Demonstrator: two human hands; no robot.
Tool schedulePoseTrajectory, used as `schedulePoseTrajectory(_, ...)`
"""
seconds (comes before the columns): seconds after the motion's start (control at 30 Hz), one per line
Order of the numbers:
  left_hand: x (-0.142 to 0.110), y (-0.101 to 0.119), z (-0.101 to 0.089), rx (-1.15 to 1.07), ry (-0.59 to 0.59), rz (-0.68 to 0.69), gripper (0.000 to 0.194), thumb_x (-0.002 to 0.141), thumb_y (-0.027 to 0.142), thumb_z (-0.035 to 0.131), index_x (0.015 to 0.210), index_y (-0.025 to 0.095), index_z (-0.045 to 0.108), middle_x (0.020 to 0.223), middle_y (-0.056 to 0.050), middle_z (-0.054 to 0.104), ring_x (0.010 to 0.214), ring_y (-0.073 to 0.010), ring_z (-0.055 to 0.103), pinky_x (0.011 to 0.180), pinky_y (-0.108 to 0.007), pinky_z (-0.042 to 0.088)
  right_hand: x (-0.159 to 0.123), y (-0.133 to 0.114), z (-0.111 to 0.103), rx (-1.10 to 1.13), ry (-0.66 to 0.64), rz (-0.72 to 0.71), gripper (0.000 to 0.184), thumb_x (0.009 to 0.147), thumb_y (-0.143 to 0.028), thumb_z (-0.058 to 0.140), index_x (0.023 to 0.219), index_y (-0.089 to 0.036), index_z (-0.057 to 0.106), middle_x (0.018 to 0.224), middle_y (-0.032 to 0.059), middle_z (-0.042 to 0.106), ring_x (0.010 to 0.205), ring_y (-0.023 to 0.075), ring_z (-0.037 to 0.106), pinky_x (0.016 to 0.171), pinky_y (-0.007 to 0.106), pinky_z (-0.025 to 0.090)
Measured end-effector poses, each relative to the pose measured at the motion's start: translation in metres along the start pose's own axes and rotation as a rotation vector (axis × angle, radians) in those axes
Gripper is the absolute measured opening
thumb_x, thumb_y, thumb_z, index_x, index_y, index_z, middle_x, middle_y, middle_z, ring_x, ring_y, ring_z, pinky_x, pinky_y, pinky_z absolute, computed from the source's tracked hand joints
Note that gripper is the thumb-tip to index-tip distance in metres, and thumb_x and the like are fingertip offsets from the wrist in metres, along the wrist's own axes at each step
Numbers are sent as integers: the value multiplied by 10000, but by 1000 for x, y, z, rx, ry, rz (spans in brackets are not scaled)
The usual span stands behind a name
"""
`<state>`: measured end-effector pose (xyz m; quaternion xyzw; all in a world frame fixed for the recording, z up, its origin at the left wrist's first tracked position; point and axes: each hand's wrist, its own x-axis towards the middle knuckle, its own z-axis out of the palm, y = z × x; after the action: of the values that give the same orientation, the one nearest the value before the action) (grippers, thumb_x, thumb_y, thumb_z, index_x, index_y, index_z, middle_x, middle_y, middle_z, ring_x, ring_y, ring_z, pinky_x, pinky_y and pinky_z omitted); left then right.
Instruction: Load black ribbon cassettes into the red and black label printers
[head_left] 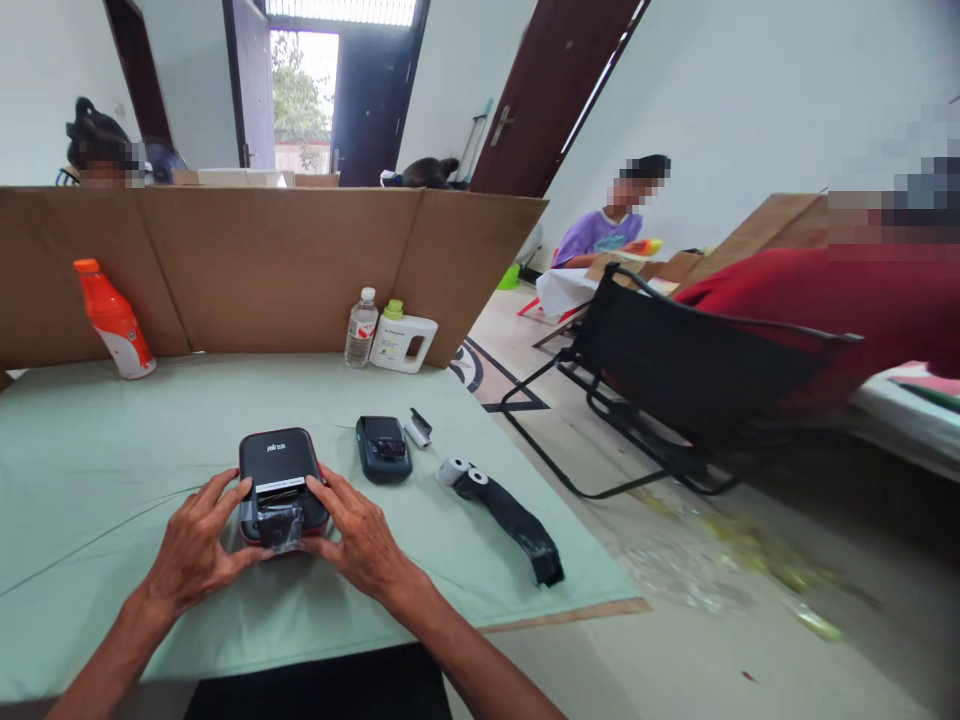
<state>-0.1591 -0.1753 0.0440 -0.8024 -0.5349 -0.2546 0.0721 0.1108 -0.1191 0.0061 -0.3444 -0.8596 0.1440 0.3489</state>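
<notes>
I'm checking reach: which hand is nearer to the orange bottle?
Left. The left hand is in front of and right of the bottle, at the left of the black device; the right hand is farther right, at the device's other side.

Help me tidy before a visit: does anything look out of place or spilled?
Yes: clear and yellowish scraps, perhaps plastic wrapping, lie strewn on the floor right of the table, blurred but looking like litter. Nothing looks spilled on the table, and the held device shows no plain damage.

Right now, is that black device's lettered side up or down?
Up: white lettering shows on top of the black device, between the left hand and right hand.
</notes>
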Motion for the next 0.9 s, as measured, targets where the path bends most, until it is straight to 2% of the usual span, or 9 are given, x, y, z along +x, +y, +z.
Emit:
schedulePoseTrajectory(0.13,2,1,-4,15,-19,-13,683,813,445,766,1435,255,556,1464,-156,604,1255,-356,656,979,-485,600,0,-3,-2,4,-27,27,880,798,-347,887,1549,-232,442,1582,221,468,1423,379,520,1101,569,522)
schedulePoseTrajectory(0.23,1,3,-5,-2,-33,-34,719,828,522,759,1455,239,548,1518,-176,558,1299,-362,633,1010,-498,588,-3,-4,2,79,-11,51,943,838,-320,850,1616,-235,323,1614,214,426,1462,358,478,1136,545,500)
schedulePoseTrajectory(0.33,-1,6,0,-29,-78,-87,816,821,586,758,1520,257,494,1577,-190,495,1326,-385,613,1011,-518,586,-6,-2,10,165,12,85,1031,847,-326,837,1656,-258,202,1592,189,469,1446,335,505,1147,533,493)
schedulePoseTrajectory(0.4,-2,8,6,-55,-90,-119,857,827,588,752,1553,243,454,1596,-210,463,1346,-396,593,1022,-525,579,-7,0,17,187,25,107,1053,833,-328,848,1658,-250,198,1560,190,510,1412,341,543,1129,537,507)
schedulePoseTrajectory(0.6,-8,9,14,-138,-22,-121,799,885,467,713,1575,202,409,1625,-220,416,1422,-384,513,1116,-544,508,-4,-4,25,171,82,65,1030,838,-312,846,1654,-230,223,1496,200,571,1342,347,602,1088,524,537)
schedulePoseTrajectory(0.77,-21,4,8,-179,26,-135,774,868,398,726,1555,194,434,1620,-221,424,1460,-371,469,1149,-556,473,-3,-19,27,138,62,35,1036,870,-337,818,1667,-254,161,1516,195,551,1327,342,606,1069,531,547)
schedulePoseTrajectory(0.9,-27,5,1,-225,58,-158,672,861,325,717,1495,229,517,1589,-184,480,1449,-356,494,1144,-570,477,-3,-26,27,125,45,30,1035,838,-350,842,1654,-241,215,1550,203,508,1381,352,555,1097,549,522)
